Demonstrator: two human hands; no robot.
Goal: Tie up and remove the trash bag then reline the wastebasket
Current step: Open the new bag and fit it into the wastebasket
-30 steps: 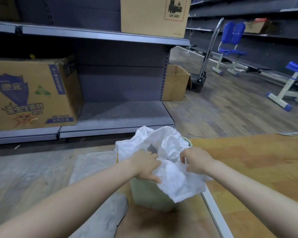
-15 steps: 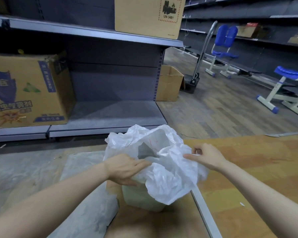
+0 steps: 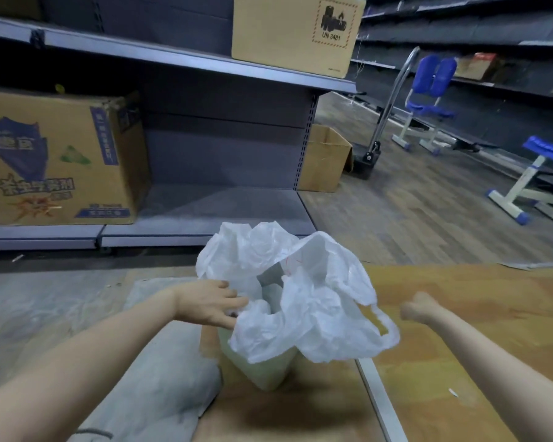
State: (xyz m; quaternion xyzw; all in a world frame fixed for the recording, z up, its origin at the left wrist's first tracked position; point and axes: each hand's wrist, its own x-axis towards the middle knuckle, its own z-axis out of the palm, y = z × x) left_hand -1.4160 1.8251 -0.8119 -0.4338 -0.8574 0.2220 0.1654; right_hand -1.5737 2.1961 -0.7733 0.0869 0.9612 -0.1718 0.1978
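Observation:
A white plastic trash bag (image 3: 313,301) sits crumpled in a pale green wastebasket (image 3: 262,368) on the floor, its mouth gaping and its rim hanging over the front and right. One handle loop (image 3: 385,327) dangles at the bag's right. My left hand (image 3: 209,303) reaches in from the left with fingers stretched out, the fingertips touching the bag's left edge. My right hand (image 3: 417,307) is off to the right, clear of the bag, blurred, fingers curled with nothing in them.
A grey metal shelf unit (image 3: 205,205) stands just behind the basket, with a printed cardboard box (image 3: 58,157) on its lowest board. A grey sheet (image 3: 160,387) lies left of the basket. An open carton (image 3: 324,161), a hand truck and blue chairs (image 3: 428,100) stand farther right.
My right hand let go of the bag and pulled away to the right. My left hand loosened to outstretched fingers. The bag's mouth fell wider open, with a handle loop hanging free.

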